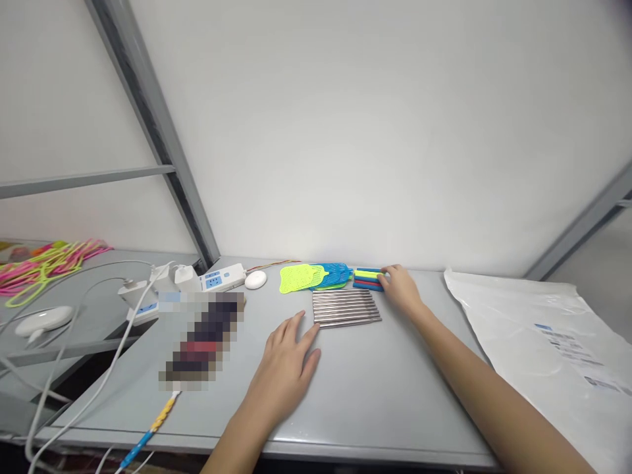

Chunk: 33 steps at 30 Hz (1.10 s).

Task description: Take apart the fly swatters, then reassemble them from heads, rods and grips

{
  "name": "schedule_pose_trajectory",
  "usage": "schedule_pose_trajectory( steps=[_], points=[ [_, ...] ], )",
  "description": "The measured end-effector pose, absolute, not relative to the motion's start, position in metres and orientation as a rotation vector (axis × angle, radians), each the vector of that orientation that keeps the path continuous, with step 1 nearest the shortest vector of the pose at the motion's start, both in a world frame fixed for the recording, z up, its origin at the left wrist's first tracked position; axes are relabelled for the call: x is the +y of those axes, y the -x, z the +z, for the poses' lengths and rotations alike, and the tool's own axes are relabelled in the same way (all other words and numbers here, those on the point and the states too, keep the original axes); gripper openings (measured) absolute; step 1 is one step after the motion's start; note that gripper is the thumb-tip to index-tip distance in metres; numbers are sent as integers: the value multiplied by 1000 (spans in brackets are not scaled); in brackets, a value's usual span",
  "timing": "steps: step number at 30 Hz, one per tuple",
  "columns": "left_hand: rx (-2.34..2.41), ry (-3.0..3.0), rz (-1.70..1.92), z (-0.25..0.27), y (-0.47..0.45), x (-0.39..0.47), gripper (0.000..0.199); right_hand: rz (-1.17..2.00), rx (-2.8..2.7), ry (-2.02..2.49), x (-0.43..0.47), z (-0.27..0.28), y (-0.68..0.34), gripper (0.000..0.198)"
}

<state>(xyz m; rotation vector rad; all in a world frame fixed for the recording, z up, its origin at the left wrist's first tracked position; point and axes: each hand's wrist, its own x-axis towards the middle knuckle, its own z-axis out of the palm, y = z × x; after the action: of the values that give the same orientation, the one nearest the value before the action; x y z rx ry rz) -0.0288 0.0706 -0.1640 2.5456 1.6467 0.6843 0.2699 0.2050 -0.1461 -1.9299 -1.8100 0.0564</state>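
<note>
A row of silver metal tubes (344, 308) lies side by side on the grey table. My left hand (286, 362) rests open, fingers spread, with its fingertips just left of the tubes' lower left end. Behind the tubes is a small stack of coloured plastic handles (366, 279) in blue, yellow-green and red. My right hand (401, 289) has its bent fingers and thumb closed around the right end of this stack; the exact grip is partly hidden. Left of the handles, yellow-green mesh fly swatter heads (299, 278) overlap blue mesh fly swatter heads (337, 274).
A white power strip (224, 277) with chargers and a round white puck (255, 280) sit at the back left. A pixelated phone-like object (205, 342) with a blue-yellow cable (153, 424) lies nearer. A white plastic mailer (523, 329) covers the right side. Pink and yellow cords (49, 263) lie far left.
</note>
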Motion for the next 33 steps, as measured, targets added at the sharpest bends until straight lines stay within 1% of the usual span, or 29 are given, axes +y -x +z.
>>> schedule_pose_trajectory(
  steps=[5,10,25,33],
  points=[
    [1657,-2515,653,-164,29,70,42,32,-1717,1862,216,-167,-275,38],
    [1641,-2519,644,-163,28,71,41,91,-1697,1817,218,-175,-285,35],
    [1599,-2538,650,-162,27,73,35,242,-1620,1804,221,-177,-291,27],
    [1567,-2535,674,-157,26,72,30,316,-1586,1683,220,-177,-292,20]
  ],
)
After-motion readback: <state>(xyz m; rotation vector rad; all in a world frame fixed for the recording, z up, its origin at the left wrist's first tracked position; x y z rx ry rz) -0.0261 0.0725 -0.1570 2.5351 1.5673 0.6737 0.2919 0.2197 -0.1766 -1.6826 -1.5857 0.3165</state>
